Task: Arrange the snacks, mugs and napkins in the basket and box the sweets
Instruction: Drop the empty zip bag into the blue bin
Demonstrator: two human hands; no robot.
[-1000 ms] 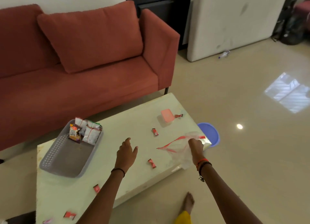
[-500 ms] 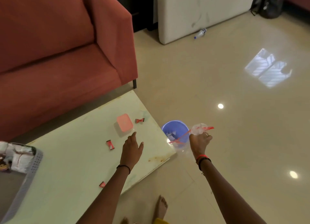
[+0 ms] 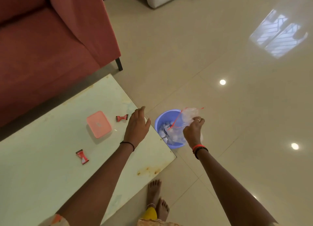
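My right hand (image 3: pixel 194 131) grips a crumpled clear plastic bag with a red strip (image 3: pixel 185 118), held over a blue bin (image 3: pixel 166 115) on the floor. My left hand (image 3: pixel 138 124) hovers open, empty, above the table's right edge. On the pale table (image 3: pixel 42 175) sits a small box with a pink lid (image 3: pixel 99 124), closed. One red wrapped sweet (image 3: pixel 122 118) lies just right of the box, another red sweet (image 3: pixel 82 156) lies nearer me. The basket is out of view.
A red sofa (image 3: pixel 50 39) stands behind the table, its dark leg (image 3: pixel 119 64) close to the table's far corner. The blue bin holds crumpled wrappers. My bare feet (image 3: pixel 157 200) stand by the table's near edge on glossy tiles.
My view swung right and down, so the basket left the frame. My right hand carried the plastic bag off the table to above the blue bin. My left hand stayed open over the table.
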